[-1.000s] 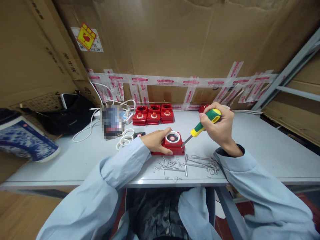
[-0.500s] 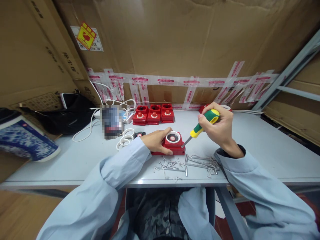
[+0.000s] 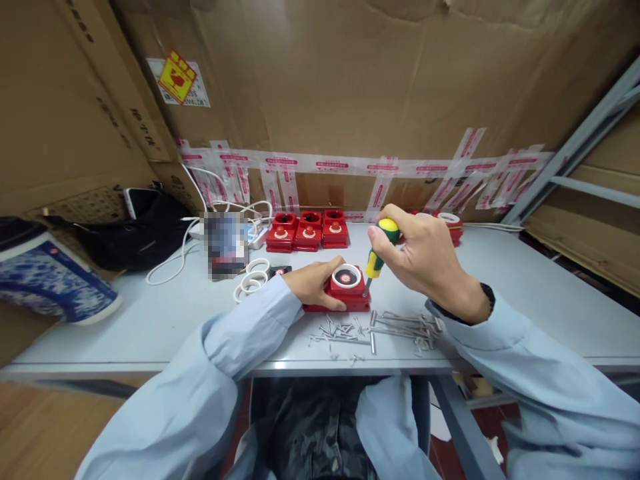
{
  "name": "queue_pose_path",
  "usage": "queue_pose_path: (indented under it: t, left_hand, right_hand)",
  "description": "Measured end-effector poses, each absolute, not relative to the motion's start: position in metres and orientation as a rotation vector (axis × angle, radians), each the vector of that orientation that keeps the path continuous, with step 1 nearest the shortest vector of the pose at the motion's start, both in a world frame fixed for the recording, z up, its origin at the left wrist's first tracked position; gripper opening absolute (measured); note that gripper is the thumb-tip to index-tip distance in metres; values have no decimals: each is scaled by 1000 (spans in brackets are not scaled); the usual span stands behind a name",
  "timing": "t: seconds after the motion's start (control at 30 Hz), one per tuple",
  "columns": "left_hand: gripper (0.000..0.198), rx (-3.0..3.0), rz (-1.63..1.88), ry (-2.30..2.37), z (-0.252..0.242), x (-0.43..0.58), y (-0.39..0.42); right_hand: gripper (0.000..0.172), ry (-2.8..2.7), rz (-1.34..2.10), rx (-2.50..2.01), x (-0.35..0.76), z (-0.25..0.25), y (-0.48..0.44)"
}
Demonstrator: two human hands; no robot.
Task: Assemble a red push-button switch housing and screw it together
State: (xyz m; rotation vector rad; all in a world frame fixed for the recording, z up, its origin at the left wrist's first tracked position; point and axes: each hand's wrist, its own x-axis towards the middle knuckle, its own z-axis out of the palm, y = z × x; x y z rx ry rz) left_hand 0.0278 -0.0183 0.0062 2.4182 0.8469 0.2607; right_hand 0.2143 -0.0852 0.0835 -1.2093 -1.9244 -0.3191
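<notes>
Two hands at one job, centre of frame. Left hand (image 3: 314,283) part-open, thumb on the near side and fingers on the far side, holding the left end of a red plastic housing (image 3: 350,303) on the grey tabletop (image 3: 520,287). Right hand (image 3: 425,257) curled tight round the handle of a green-and-yellow screwdriver (image 3: 373,265); shaft slightly tilted, tip at the housing's right-hand corner. Too small to tell whether the tip sits in a screw.

Judgement on method: line the shaft up with the screw, press down before turning, use short turns so the tip does not ride out and score the plastic. Left hand well placed, bracing clear of the tip. Loose screws (image 3: 343,328) and T-ended metal rods (image 3: 373,343) lie just below the housing; best not to sweep them.
</notes>
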Motion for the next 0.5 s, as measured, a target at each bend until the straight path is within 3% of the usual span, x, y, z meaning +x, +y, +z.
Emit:
queue_pose_path:
  t: [0.2, 0.43, 0.5]
  left_hand:
    - [53, 2436, 252, 830, 6, 28, -18]
    - [54, 2432, 240, 852, 8, 28, -20]
    - [54, 2417, 241, 852, 8, 28, -19]
  right_hand:
    - [19, -1962, 156, -962, 219, 78, -83]
    - [36, -2271, 119, -1095, 235, 104, -92]
    - [27, -2264, 12, -1167, 234, 104, -90]
